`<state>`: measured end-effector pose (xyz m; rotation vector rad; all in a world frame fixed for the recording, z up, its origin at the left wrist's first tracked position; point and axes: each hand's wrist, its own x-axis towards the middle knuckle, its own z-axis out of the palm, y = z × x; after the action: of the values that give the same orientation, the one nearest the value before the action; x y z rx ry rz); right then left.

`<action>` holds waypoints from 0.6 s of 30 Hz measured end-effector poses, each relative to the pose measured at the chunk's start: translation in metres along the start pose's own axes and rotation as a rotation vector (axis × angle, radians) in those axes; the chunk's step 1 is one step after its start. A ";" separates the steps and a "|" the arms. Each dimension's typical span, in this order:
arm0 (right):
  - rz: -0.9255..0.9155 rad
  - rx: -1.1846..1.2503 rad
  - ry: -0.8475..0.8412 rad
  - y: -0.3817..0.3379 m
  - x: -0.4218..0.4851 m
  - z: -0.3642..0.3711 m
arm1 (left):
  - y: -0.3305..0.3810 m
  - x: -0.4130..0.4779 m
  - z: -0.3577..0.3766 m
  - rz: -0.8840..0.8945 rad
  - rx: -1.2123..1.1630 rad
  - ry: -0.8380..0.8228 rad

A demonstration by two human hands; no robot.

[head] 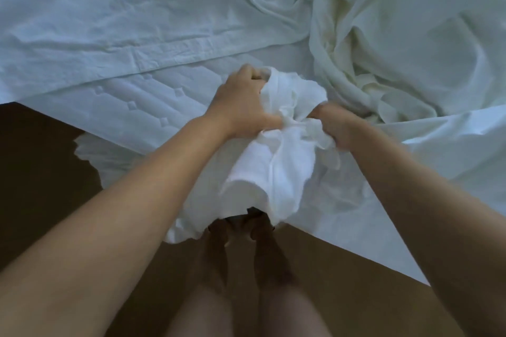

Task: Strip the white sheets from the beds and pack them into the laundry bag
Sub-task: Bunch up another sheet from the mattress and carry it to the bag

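A bunched part of a white sheet (276,161) hangs over the bed's near corner, down towards my feet. My left hand (241,102) grips the bunch from the left, fingers curled into the cloth. My right hand (332,124) grips it from the right. The sheet runs on into a crumpled heap (383,44) on the right of the bed. A flatter white sheet (115,13) still covers the left and far part of the bed. Between them the quilted mattress (137,107) is bare. No laundry bag is in view.
Brown floor (41,172) lies to the left of the bed corner and under me. My bare legs and feet (241,268) stand close against the corner. A fold of sheet (90,153) hangs off the left side of the mattress.
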<state>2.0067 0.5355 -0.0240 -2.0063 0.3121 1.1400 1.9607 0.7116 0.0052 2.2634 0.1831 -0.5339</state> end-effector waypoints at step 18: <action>-0.174 -0.214 0.355 0.065 0.000 0.060 | -0.076 0.043 0.024 -0.041 0.051 -0.315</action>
<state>1.9347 0.5369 -0.0742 -2.3755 0.1936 0.7306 1.9695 0.7441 -0.0783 2.1933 0.0571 -0.9154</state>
